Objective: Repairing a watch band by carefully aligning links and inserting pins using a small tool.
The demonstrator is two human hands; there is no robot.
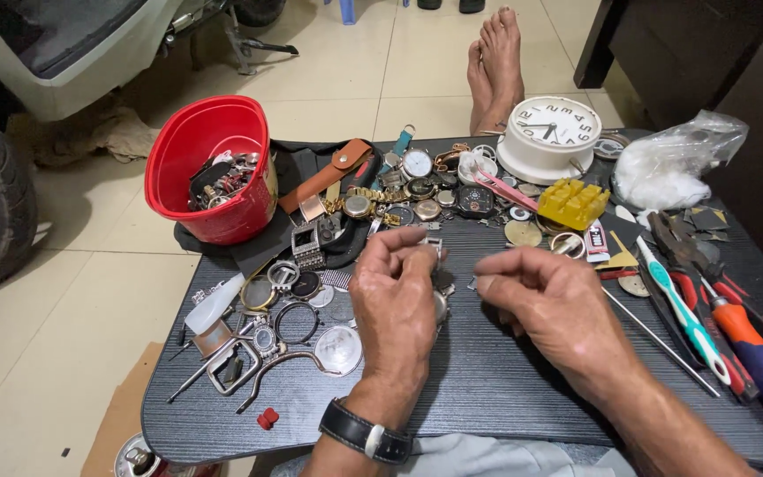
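Observation:
My left hand (396, 300) is curled around a small metal watch (439, 291), whose band end sticks up above my fingers. A black wristwatch sits on that wrist. My right hand (547, 305) hovers just right of it, thumb and forefinger pinched together close to the watch; whether something tiny is between them I cannot tell. Both hands are over a dark wood-grain table (487, 389). Loose watch cases, rings and glass discs (298, 309) lie left of my left hand.
A red bucket (214, 168) of watch parts stands at the back left. Watches and straps (399, 190) crowd the back middle, beside a white clock (551, 132), a yellow block (571, 203) and a plastic bag (673, 163). A toothbrush (686, 314) and screwdrivers (752, 349) lie right. Bare feet (496, 66) rest beyond.

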